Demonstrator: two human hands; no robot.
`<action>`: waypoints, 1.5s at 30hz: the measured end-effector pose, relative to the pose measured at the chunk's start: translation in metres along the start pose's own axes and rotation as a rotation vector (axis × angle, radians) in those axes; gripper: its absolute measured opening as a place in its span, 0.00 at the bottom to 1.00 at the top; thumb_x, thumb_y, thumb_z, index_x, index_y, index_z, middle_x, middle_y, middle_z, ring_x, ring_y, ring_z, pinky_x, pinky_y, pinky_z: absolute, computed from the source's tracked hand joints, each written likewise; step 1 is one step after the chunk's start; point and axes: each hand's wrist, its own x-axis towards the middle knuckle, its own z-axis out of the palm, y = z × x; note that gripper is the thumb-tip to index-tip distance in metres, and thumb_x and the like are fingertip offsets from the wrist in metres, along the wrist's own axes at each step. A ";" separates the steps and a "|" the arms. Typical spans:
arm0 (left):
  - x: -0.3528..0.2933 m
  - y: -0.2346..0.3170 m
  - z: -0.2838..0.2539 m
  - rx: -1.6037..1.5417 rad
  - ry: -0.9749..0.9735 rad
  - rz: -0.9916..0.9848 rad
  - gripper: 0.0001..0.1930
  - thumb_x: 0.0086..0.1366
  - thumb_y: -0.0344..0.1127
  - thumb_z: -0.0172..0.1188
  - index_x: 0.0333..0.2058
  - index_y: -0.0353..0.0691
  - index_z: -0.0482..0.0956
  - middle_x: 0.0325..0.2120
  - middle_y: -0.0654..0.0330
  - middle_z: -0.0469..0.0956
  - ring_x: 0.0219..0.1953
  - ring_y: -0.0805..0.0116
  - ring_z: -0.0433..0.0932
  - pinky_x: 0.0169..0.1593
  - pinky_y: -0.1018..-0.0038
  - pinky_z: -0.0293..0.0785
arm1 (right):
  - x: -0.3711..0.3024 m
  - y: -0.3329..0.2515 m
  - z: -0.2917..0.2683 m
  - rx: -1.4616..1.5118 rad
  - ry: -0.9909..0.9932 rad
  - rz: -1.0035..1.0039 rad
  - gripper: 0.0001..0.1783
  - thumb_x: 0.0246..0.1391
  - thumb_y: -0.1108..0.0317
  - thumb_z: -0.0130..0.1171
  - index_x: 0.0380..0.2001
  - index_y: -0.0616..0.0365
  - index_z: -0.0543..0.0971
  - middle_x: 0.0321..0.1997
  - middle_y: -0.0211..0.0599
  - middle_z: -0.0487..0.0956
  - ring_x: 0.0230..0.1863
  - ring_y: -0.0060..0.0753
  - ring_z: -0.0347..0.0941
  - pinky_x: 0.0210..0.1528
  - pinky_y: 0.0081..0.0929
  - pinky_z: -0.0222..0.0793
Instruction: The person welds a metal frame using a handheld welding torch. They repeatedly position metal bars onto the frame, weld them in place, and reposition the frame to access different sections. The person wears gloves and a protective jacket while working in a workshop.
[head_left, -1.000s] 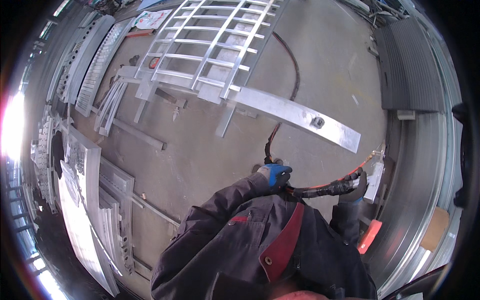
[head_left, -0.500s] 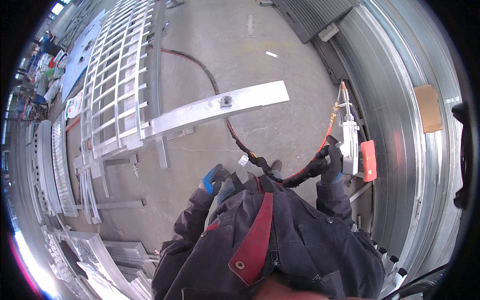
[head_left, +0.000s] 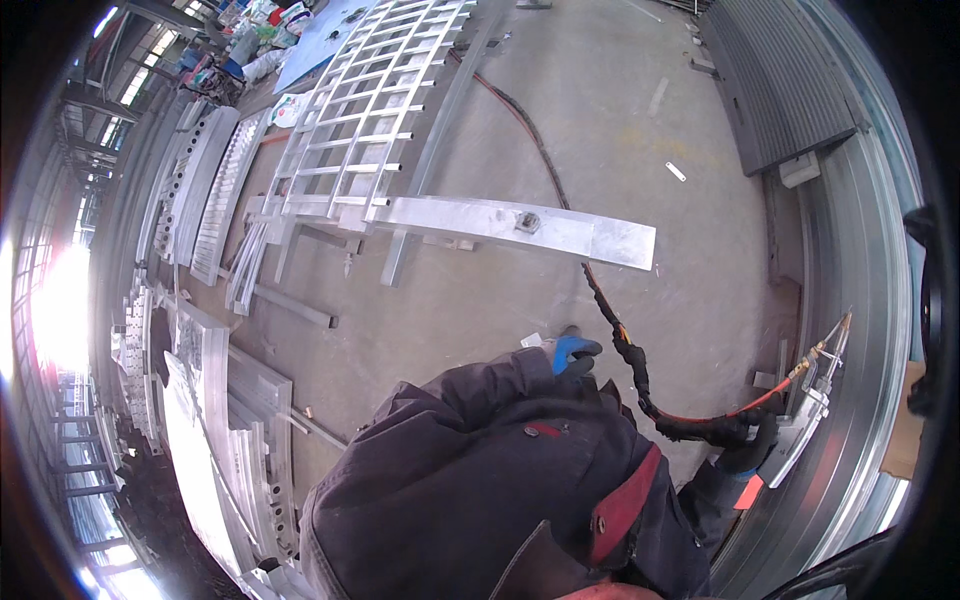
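Note:
My right hand (head_left: pixel 757 440), in a dark glove, closes round the near side of a silver hand tool (head_left: pixel 803 430) with brass fittings and a pointed far end; its grip is hidden by my fingers. An orange hose (head_left: pixel 765 399) curves from the fittings back to my hand. From there a black-wrapped hose (head_left: pixel 640 375) loops left and away over the floor. My left hand (head_left: pixel 574 354), in a blue and dark glove, hangs in front of my body with fingers loosely apart and nothing visible in them.
Ahead, a long aluminium bar (head_left: pixel 590 236) juts right from a ladder-like aluminium frame (head_left: pixel 350 150). Metal profiles (head_left: pixel 255 400) lie stacked at left. On my right runs a long metal ledge (head_left: pixel 850 400) with an orange-red object (head_left: pixel 748 492) near the tool. A ribbed dark panel (head_left: pixel 780 90) stands far right.
The view has swung, so the frame and bar sit farther right. My right hand and the silver tool have shifted relative to the orange-red object, which my arm now partly covers.

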 end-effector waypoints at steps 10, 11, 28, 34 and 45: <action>0.149 0.025 0.023 -0.119 -0.028 -0.115 0.23 0.71 0.48 0.60 0.58 0.42 0.81 0.50 0.49 0.85 0.52 0.57 0.85 0.56 0.63 0.79 | 0.146 0.015 -0.061 -0.136 -0.308 0.033 0.20 0.75 0.60 0.46 0.46 0.63 0.82 0.43 0.37 0.82 0.46 0.34 0.77 0.52 0.35 0.73; 0.172 0.028 0.032 -0.257 -0.021 -0.076 0.20 0.72 0.43 0.61 0.58 0.40 0.81 0.48 0.49 0.86 0.50 0.60 0.85 0.54 0.65 0.80 | 0.159 0.018 -0.060 -0.256 -0.296 -0.033 0.20 0.75 0.60 0.46 0.46 0.63 0.82 0.42 0.36 0.82 0.45 0.34 0.77 0.52 0.35 0.73; 0.467 0.111 0.072 -0.201 0.102 0.053 0.33 0.72 0.34 0.56 0.73 0.40 0.60 0.59 0.47 0.79 0.60 0.57 0.80 0.60 0.63 0.78 | 0.502 -0.030 -0.011 -0.137 -0.414 0.252 0.11 0.67 0.66 0.58 0.48 0.59 0.78 0.30 0.29 0.79 0.29 0.25 0.75 0.32 0.26 0.72; 0.501 0.167 0.110 -0.392 0.258 0.192 0.35 0.72 0.38 0.61 0.74 0.41 0.58 0.62 0.49 0.77 0.57 0.59 0.80 0.61 0.61 0.77 | 0.625 -0.081 0.063 -0.067 -0.678 0.290 0.14 0.65 0.71 0.61 0.53 0.59 0.77 0.30 0.28 0.78 0.26 0.23 0.74 0.28 0.24 0.70; 0.628 0.220 0.018 -0.549 0.344 0.130 0.20 0.72 0.34 0.60 0.60 0.40 0.78 0.35 0.64 0.80 0.39 0.73 0.79 0.44 0.71 0.77 | 0.869 -0.147 0.222 -0.382 -0.984 -0.071 0.21 0.69 0.64 0.55 0.59 0.67 0.76 0.35 0.33 0.80 0.32 0.23 0.78 0.36 0.25 0.76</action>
